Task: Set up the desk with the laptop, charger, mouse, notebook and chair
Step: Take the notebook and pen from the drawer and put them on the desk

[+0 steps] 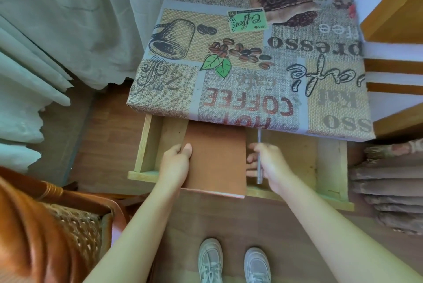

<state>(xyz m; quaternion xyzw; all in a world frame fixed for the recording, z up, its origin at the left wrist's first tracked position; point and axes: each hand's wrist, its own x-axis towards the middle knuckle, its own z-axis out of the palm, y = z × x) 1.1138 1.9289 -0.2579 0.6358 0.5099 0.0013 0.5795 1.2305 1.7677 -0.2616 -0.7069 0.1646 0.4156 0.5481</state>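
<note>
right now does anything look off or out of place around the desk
Nothing is damaged or spilled. The drawer hangs wide open, and the notebook juts over its front rim, gripped by the left hand and the right hand, which also holds a pen.

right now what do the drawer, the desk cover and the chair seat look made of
Drawer: unfinished pale wood, with visible grain and bare plank sides.
Desk cover: looks like printed oilcloth or vinyl, a burlap-effect coffee pattern with slight sheen.
Chair seat: woven cane, an open lattice in a glossy brown wooden frame.
</note>
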